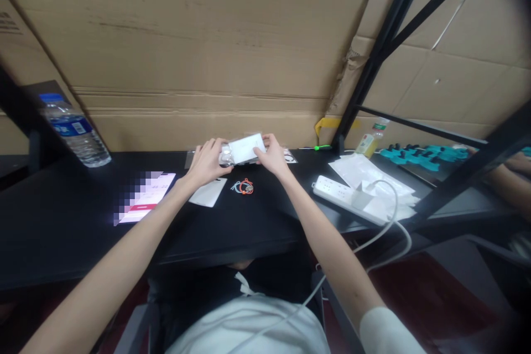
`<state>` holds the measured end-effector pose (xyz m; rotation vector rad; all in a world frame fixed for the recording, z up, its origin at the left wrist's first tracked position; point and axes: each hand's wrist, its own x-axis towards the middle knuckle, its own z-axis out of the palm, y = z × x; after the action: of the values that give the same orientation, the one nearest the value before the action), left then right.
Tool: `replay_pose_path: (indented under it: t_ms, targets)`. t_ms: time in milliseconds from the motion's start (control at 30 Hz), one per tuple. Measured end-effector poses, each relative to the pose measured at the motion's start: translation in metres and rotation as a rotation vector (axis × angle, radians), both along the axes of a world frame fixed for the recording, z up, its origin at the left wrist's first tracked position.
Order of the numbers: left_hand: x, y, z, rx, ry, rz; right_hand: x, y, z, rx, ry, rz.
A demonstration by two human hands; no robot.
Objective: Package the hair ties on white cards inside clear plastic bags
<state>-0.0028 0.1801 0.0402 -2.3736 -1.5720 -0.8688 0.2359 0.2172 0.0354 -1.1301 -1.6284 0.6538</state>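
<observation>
At the back of the black desk, my right hand (271,156) pinches a small white rectangular card or box (246,148), thumb on its face and fingers behind the right end. My left hand (208,160) is closed over crinkled clear plastic (226,155) at the white piece's left end. Whether that plastic is joined to the white piece I cannot tell. Flat clear bags lie beneath both hands. Nearer to me rest another white card (208,192) and a small orange and light-blue cord loop (243,187).
A lit phone (148,198), partly pixelated, and a water bottle (77,131) are on the left. To the right are a white power strip (348,199) with cables, white packets (365,170), a yellow drink bottle (372,138) and a black metal frame. Cardboard (207,55) walls the back.
</observation>
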Motion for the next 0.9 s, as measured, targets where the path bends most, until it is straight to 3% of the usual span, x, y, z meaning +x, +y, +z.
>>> replay_pose_path:
  t_ms: [167,367,500,633,733,900]
  targets:
    - [-0.001,0.002,-0.001,-0.007,0.028,0.001,-0.002,0.000,-0.001,-0.027,0.015,0.082]
    - [-0.002,0.002,-0.002,-0.011,0.037,-0.012,0.002,-0.003,0.007,-0.186,0.196,0.185]
    - [0.000,0.000,0.000,-0.021,0.025,-0.031,0.003,-0.003,0.004,-0.246,0.207,0.192]
    - [0.002,-0.001,0.001,-0.019,0.034,-0.055,-0.003,-0.002,-0.004,-0.159,0.028,0.158]
    - [0.001,-0.001,0.000,0.002,0.045,-0.076,-0.008,-0.004,-0.008,-0.037,-0.076,0.205]
    - [-0.001,0.002,-0.003,0.029,0.054,-0.091,-0.013,-0.006,-0.008,-0.077,-0.041,0.270]
